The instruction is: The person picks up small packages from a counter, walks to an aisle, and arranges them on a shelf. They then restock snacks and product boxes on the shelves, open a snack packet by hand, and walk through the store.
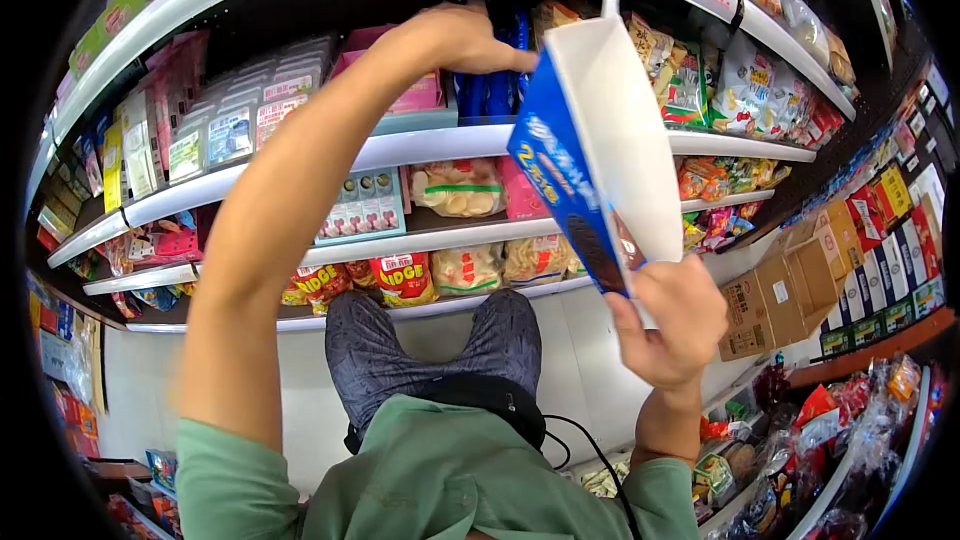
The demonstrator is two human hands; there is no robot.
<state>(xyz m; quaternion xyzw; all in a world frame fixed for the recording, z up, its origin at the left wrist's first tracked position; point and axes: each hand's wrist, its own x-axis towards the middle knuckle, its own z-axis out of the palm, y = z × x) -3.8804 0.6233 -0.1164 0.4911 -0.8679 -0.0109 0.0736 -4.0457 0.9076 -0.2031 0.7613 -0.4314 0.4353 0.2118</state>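
My right hand [668,325] grips the lower end of a blue cardboard display box [560,165], which is tilted in front of the shelves. Its white inside faces up and shows no contents; a dark round cookie is printed on the blue side. My left hand [470,38] reaches into the upper shelf, just over a row of slim blue packets [487,95]. One digit points toward the box's edge. The other fingers are mostly hidden, so whether they hold a packet cannot be made out.
A pink box [415,90] and clear-cased packs [230,135] stand left of the blue packets. Snack bags [745,90] fill the right side. White shelf edges [430,147] curve across. An open brown carton [770,295] sits on the floor at right; bagged snacks [403,278] line the bottom shelf.
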